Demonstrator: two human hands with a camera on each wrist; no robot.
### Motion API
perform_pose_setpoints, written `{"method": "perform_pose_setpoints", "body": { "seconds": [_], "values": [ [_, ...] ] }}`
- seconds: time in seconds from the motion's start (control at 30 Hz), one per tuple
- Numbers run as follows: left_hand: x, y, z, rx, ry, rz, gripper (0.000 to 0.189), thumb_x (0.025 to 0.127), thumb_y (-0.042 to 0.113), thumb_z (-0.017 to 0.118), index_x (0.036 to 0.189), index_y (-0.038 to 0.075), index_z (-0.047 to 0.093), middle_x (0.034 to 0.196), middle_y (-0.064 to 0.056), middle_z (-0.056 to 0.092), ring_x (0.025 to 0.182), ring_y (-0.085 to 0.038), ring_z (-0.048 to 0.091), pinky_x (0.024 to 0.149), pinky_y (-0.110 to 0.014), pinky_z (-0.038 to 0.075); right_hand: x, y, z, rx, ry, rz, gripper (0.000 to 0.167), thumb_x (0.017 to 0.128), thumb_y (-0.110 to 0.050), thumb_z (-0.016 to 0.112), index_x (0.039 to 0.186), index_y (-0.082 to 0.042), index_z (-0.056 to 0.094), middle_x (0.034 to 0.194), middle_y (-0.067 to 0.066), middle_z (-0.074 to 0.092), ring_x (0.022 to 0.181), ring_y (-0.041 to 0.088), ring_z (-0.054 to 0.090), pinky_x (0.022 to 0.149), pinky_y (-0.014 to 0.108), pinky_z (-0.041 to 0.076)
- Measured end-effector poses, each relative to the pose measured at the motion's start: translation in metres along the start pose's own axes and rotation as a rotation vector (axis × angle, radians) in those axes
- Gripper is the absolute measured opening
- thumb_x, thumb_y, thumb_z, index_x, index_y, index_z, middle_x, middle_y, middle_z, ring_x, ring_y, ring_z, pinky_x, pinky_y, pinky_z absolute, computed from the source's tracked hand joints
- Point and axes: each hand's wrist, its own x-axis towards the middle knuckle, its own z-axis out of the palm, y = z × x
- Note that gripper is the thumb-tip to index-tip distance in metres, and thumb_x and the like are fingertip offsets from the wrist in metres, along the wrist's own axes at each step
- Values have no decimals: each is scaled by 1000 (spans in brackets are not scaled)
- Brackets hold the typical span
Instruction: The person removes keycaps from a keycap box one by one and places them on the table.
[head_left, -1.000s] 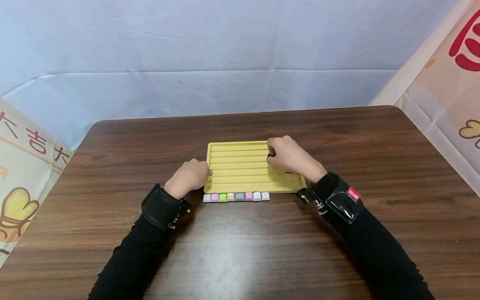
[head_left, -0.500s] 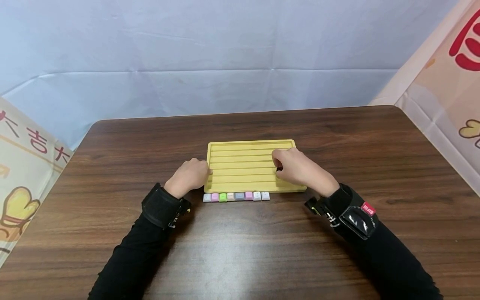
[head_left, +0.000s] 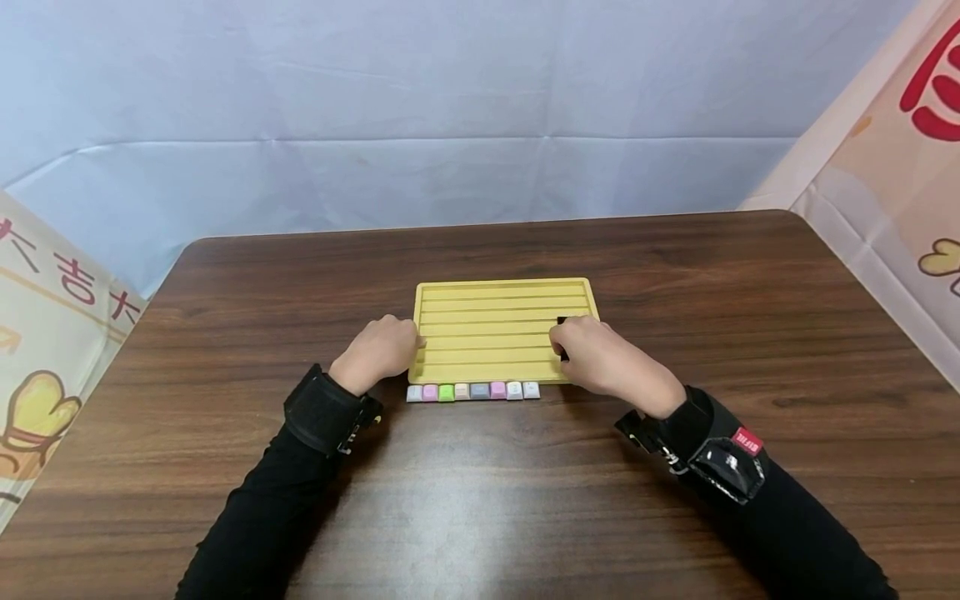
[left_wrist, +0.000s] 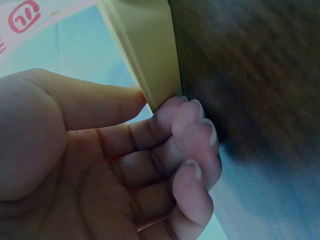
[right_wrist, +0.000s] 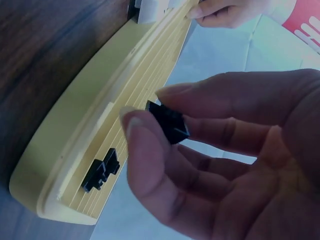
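A shallow yellow ridged tray (head_left: 487,328) lies on the table. My left hand (head_left: 377,348) grips its left edge, the thumb (left_wrist: 107,104) at the rim and the other fingers curled against the outer wall. Over the tray's right part, my right hand (head_left: 596,354) pinches a small black angular piece (right_wrist: 169,123) between thumb and fingertips. Two more black pieces (right_wrist: 101,170) sit side by side among the ridges near one end of the tray in the right wrist view; in the head view my right hand covers that area.
A row of several pastel, green and grey keycaps (head_left: 480,392) lines the tray's near side. Brown wood-grain table (head_left: 465,492) surrounds the tray. A pale cloth (head_left: 450,117) hangs behind, with printed banners (head_left: 900,167) at both sides.
My right hand has moved toward me and slightly right over the tray, uncovering its far right corner. The left hand has kept its hold on the tray's left edge.
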Motion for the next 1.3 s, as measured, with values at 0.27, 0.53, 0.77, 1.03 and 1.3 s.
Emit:
{"method": "perform_pose_setpoints", "body": {
  "seconds": [0.27, 0.53, 0.77, 1.03, 1.3],
  "values": [
    [0, 0, 0, 3, 2, 5, 43, 99, 18, 42, 56, 12, 40, 50, 1, 24, 41, -11, 21, 45, -24, 23, -6, -2, 3, -22, -4, -24, 19, 82, 9, 55, 69, -3, 50, 59, 2, 39, 54, 14, 35, 51, 24, 29],
    [-1, 1, -1, 15, 10, 9, 43, 99, 17, 42, 56, 12, 40, 50, 1, 24, 41, -11, 21, 45, -24, 23, -11, -3, 4, 11, -2, -7, 23, 83, 8, 56, 67, -6, 46, 59, -1, 33, 54, 13, 32, 50, 24, 27],
    [-2, 1, -1, 16, 2, 5, 43, 99, 18, 41, 56, 12, 40, 50, 1, 24, 41, -11, 21, 45, -24, 24, -16, -5, 6, 2, -27, -31, 34, 81, 12, 54, 60, -10, 40, 60, -3, 25, 55, 12, 27, 51, 24, 23],
    [-1, 1, -1, 30, -1, 0, 43, 99, 18, 41, 57, 12, 40, 51, 1, 25, 41, -11, 22, 45, -24, 24, -22, -9, 6, -10, -90, -65, 23, 83, 11, 55, 67, -5, 49, 68, 3, 38, 62, 16, 33, 54, 25, 29],
    [-1, 1, -1, 29, -2, -9, 43, 99, 18, 41, 56, 12, 41, 51, 1, 26, 41, -11, 22, 45, -23, 24, -24, -10, 8, -27, -99, -90, 23, 80, 14, 54, 68, -5, 52, 67, 2, 41, 60, 15, 37, 53, 23, 31]
  ]
}}
